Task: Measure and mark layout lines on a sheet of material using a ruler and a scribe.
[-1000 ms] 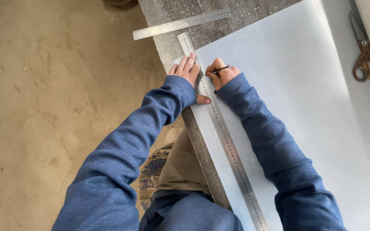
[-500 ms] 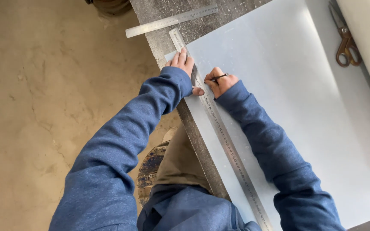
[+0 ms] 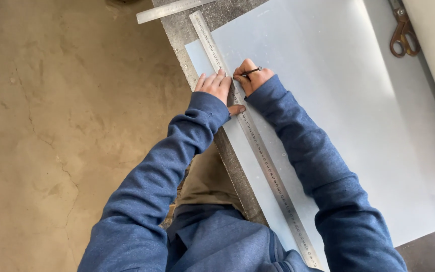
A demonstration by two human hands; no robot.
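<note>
Steel ruler (image 3: 258,146) lies along the pale sheet (image 3: 338,116) near the tabletop's (image 3: 237,176) left edge, running from the near side to the far corner. Left hand (image 3: 217,86), fingers flat, presses it down; right hand (image 3: 250,76), just beside, pinches a dark pencil (image 3: 250,73) against its edge. Farther off lie a second ruler (image 3: 169,10) and scissors (image 3: 404,32).

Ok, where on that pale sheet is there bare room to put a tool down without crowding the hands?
The pale sheet is bare between the right hand with its pencil and the scissors at the far right. It is crowded along the near-left edge: the long steel ruler, pressed by the left hand, and both sleeves.
</note>
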